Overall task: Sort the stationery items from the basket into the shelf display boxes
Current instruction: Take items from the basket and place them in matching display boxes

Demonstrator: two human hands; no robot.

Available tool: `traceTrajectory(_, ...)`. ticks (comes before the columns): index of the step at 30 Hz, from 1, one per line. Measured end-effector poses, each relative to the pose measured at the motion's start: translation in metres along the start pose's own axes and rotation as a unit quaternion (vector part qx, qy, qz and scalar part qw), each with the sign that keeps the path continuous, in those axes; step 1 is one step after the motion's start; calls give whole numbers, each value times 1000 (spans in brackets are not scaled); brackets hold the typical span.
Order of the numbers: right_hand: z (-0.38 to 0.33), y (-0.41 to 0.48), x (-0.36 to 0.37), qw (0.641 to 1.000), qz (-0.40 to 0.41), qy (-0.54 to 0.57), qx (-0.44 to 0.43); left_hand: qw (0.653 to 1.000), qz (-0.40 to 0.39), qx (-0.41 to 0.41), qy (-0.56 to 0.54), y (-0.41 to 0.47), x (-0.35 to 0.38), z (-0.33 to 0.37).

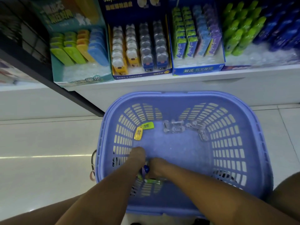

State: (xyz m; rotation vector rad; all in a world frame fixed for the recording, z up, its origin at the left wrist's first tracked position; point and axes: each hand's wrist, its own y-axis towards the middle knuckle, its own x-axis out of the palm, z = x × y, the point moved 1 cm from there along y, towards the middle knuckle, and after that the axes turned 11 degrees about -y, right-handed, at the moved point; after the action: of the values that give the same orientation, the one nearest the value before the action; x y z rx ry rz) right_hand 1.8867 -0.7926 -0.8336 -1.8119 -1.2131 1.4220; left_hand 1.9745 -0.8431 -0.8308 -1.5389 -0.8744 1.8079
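**Location of items.** The purple basket (178, 95) stands on the floor, near side of the white shelf (227, 78). Remaining stock lies on the basket floor:
- a yellow slider eraser (138, 133) and a green slider eraser (148, 125), touching, at the far left;
- clear plastic-cased pieces (174, 128), scattered at the far centre and far right;
- a small blue-and-purple item (146, 168) and a green packet (153, 181) at the near left corner.

**Hands.** The left hand (138, 155) and right hand (156, 167) are both down in the near left corner, with the blue-and-purple item between them and touching both. The fingers are hidden beneath the backs of the hands, so it cannot be told whether either hand grips anything.

**Handling.** Judged by appearance, all items are light, rigid plastic or boxed rubber. Dropping is low risk, but the glossy casings are likely slippery.
- Pinch each slider eraser across its long edges.
- The clear cases may snag in the basket slots, so lift them straight up by the body.

**Destinations.**
- The slider erasers match the teal display box (86, 79) at the far left.
- The clear-cased pieces probably match the dark blue display box (141, 75) beside it.
- The packet resembles the stock in the blue display box (198, 69).
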Motion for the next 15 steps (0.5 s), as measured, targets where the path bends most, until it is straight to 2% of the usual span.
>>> traceTrajectory(4,2,5,5,1000,-23,15,9,998,19,-13,-59,1,-13,1)
traceTrajectory(7,7,2,5,999,-48,15,5,993,-4,-30,-117,2,-23,0)
traceTrajectory(8,11,2,5,998,-55,19,1,994,-17,-27,-100,2,-23,-2)
traceTrajectory(12,25,-6,3,992,-34,113,39,991,-66,-45,-107,-7,-12,-4)
traceTrajectory(15,29,-8,-12,962,-21,247,114,979,-54,-53,-189,-10,-8,1)
